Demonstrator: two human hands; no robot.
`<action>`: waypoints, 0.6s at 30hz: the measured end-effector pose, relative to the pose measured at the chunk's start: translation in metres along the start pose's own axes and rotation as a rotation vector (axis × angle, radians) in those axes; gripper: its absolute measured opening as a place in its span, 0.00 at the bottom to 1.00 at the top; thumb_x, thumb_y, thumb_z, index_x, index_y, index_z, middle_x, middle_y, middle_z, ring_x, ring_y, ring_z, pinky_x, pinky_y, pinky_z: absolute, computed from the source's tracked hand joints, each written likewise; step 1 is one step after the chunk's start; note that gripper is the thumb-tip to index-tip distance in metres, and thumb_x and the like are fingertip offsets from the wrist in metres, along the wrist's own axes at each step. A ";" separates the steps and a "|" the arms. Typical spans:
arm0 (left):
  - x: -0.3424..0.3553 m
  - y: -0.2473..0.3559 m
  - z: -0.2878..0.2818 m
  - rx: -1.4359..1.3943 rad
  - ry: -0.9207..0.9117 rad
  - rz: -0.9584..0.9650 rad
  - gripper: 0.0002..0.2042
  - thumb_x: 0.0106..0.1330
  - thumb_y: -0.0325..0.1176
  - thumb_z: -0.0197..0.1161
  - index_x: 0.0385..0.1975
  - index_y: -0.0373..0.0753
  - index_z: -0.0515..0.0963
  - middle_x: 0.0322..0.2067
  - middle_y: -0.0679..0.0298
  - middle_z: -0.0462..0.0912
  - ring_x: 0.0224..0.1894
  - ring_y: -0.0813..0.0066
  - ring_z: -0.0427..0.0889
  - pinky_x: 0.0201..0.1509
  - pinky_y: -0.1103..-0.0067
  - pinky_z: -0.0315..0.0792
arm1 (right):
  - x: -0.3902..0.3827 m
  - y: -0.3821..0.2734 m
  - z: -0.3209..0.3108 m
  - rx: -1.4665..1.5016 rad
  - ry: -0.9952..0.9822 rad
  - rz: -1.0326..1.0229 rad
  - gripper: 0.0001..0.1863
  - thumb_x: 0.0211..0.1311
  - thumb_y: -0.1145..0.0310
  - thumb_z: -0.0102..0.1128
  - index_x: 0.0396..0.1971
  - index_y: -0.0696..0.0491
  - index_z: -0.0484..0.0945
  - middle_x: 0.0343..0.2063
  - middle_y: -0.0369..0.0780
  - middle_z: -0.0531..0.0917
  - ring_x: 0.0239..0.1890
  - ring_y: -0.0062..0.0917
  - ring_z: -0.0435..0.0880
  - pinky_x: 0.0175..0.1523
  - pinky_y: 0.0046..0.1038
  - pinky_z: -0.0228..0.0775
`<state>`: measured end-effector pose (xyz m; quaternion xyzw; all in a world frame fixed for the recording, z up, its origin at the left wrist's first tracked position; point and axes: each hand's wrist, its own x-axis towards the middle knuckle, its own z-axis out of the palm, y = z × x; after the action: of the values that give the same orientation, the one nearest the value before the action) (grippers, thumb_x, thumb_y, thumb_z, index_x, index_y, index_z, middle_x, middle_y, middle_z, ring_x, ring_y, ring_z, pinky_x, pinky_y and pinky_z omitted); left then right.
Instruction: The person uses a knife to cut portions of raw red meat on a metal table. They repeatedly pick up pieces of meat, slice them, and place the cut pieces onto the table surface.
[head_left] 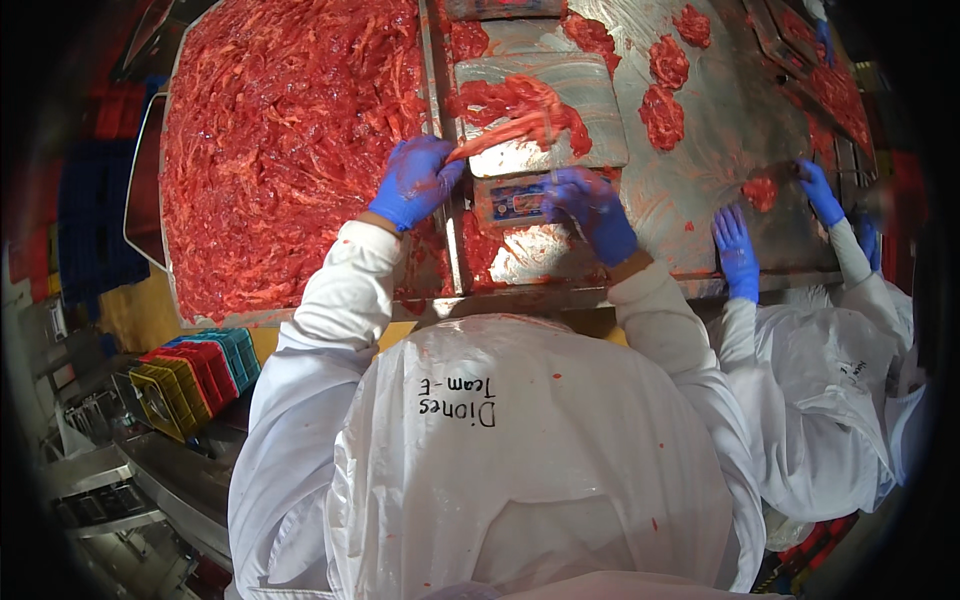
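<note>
- Meat strip [515,125], pale red, on the bare metal plate [602,102] just beyond the blue-faced panel [515,201], to the right of the big meat pile [290,150], with a narrow metal divider [454,245] between plate and pile.
- From the left hand [418,183]: away to the right and a little forward; left hand clearly the nearer, right at the strip's near end, beside the divider.
- Long axis slanting from near left to far right; narrow end pointing back at the left fingers, far end running into more red meat on the plate.
- Left grip: thumb and fingers drawn together, apparently pinching the narrow end; exact hold partly hidden by the blue glove.
- Right hand [592,208]: over the panel's right end, on the near side of the plate, apart from the strip; fingers bent, cannot tell how far closed or whether on anything.
</note>
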<state>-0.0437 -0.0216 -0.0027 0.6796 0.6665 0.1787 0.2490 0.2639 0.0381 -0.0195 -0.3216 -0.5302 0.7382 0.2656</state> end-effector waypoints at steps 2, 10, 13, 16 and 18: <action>-0.008 0.007 0.000 -0.111 0.029 0.006 0.13 0.70 0.36 0.64 0.48 0.36 0.82 0.37 0.50 0.82 0.45 0.46 0.82 0.52 0.62 0.76 | -0.014 0.001 -0.012 0.035 -0.015 0.147 0.19 0.74 0.57 0.64 0.52 0.57 0.81 0.40 0.39 0.87 0.40 0.24 0.86 0.49 0.29 0.80; 0.002 0.043 -0.001 -0.050 0.331 -0.013 0.12 0.65 0.36 0.67 0.45 0.39 0.83 0.37 0.52 0.82 0.46 0.47 0.82 0.51 0.61 0.77 | -0.010 0.013 0.024 0.225 -0.074 0.230 0.23 0.74 0.59 0.62 0.60 0.58 0.77 0.50 0.42 0.86 0.49 0.30 0.87 0.60 0.35 0.79; 0.018 0.055 0.003 0.022 0.328 0.035 0.10 0.63 0.36 0.68 0.40 0.41 0.85 0.38 0.54 0.82 0.45 0.49 0.82 0.49 0.60 0.77 | 0.007 0.013 0.026 0.281 -0.114 0.146 0.23 0.74 0.57 0.61 0.59 0.59 0.77 0.53 0.44 0.85 0.51 0.29 0.86 0.60 0.35 0.79; 0.023 0.052 0.013 0.122 0.259 -0.002 0.06 0.61 0.35 0.69 0.34 0.42 0.86 0.37 0.56 0.82 0.44 0.52 0.82 0.47 0.60 0.77 | 0.004 0.007 0.021 0.237 -0.159 0.250 0.23 0.76 0.56 0.59 0.59 0.59 0.76 0.52 0.43 0.84 0.51 0.28 0.85 0.60 0.37 0.80; 0.016 0.047 0.016 0.094 0.258 0.032 0.06 0.61 0.35 0.69 0.35 0.42 0.86 0.36 0.56 0.82 0.44 0.52 0.82 0.47 0.60 0.77 | -0.012 -0.009 0.029 0.395 -0.145 0.340 0.24 0.80 0.55 0.53 0.61 0.60 0.73 0.51 0.42 0.82 0.54 0.28 0.83 0.63 0.40 0.80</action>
<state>0.0049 -0.0067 0.0102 0.6726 0.6896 0.2369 0.1263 0.2502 0.0142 -0.0017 -0.2941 -0.3321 0.8824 0.1568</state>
